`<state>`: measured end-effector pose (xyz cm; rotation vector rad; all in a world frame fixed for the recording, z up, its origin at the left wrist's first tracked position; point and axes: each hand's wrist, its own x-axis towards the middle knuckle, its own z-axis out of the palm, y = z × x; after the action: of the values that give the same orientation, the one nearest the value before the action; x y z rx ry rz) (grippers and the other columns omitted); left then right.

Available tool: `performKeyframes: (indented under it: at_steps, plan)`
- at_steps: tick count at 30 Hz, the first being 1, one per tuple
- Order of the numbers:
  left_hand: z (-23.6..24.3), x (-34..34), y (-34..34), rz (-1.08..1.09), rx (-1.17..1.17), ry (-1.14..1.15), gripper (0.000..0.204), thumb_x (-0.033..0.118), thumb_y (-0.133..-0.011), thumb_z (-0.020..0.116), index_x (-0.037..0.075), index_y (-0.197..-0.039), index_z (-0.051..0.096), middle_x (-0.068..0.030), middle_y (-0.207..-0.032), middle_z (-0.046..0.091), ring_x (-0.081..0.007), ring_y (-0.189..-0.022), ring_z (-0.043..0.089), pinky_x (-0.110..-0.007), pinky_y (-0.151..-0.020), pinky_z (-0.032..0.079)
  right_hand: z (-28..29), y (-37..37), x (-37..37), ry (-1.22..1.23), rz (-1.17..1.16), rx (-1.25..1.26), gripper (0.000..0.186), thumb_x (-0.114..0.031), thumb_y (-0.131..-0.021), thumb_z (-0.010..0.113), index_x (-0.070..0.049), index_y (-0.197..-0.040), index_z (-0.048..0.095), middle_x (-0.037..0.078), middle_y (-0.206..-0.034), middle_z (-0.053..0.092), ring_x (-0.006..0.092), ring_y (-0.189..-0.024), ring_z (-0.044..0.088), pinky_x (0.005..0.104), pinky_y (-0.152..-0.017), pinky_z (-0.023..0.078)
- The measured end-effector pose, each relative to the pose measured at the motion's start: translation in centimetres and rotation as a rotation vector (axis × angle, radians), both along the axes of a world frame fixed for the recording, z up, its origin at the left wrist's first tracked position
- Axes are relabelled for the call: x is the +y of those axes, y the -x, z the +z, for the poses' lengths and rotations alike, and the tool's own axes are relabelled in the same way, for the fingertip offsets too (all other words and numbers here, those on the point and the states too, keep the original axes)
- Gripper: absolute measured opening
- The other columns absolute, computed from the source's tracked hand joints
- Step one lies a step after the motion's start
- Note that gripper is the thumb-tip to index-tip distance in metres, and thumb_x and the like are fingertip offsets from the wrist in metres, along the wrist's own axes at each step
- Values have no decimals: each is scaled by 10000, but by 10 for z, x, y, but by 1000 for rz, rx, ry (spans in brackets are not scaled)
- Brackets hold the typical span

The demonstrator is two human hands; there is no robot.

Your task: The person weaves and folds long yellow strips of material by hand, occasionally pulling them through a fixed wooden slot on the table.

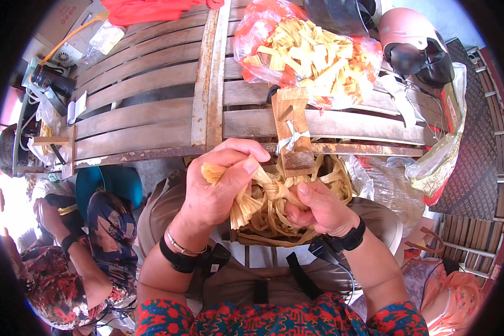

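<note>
Slatted table (pixel 145 117) fills upper half of head view, red cloth (pixel 157 10) upper left, pink helmet (pixel 406 28) upper right. Plastic bag (pixel 252 36) of pale yellow strips top center, wood block (pixel 291 106) sticking out over table edge below it. Bundle (pixel 245 208) dead center, knotted: left hand (pixel 204 190) wrapped round its frayed end, right hand (pixel 322 207) pinching other side, fingertips partly hidden. Loose strips (pixel 277 235) heaped underneath. Co-worker's arm (pixel 84 263) lower left.

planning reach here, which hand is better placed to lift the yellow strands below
Probably the right hand: it sits closer over the yellow strands, while the left hand grips the tufted bunch.
</note>
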<state>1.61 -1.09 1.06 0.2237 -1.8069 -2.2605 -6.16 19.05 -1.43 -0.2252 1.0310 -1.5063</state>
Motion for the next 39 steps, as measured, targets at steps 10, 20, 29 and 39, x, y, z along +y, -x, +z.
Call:
performKeyframes:
  at_steps: [10, 20, 29, 39]
  plan:
    - [-14, 14, 5, -239, -389, -332, 124, 23, -809, 682, 18, -909, 609, -19, -791, 622, -92, -715, 591, -236, -651, 488, 4, 0, -10, -202, -95, 283, 327, -339, -909, 603, -28, -809, 611, -46, -622, 489, 29, -539, 362, 189, -479, 285]
    - [-35, 22, 39, 40, -363, -185, 111, 71, -848, 637, 20, -945, 617, -29, -793, 625, -88, -697, 578, -221, -619, 472, -11, 38, -5, -421, -506, 1118, 173, -215, -848, 680, -57, -810, 620, 31, -625, 601, 114, -549, 546, 257, -504, 433]
    - [-58, 6, 42, 124, -381, 273, 236, 133, -812, 700, 13, -1007, 642, 5, -799, 632, -59, -683, 553, -197, -625, 454, -26, 57, -9, -411, -713, 1376, 154, -167, -805, 715, -55, -821, 612, 113, -656, 619, 212, -550, 603, 300, -528, 479]
    - [-24, 24, 23, -159, -309, 355, 211, 74, -884, 535, -42, -1035, 626, -48, -899, 651, -108, -825, 593, -227, -720, 484, -5, 11, -24, 152, -358, 1876, 166, -77, -757, 700, -95, -694, 548, 37, -581, 476, 188, -486, 520, 315, -431, 416]
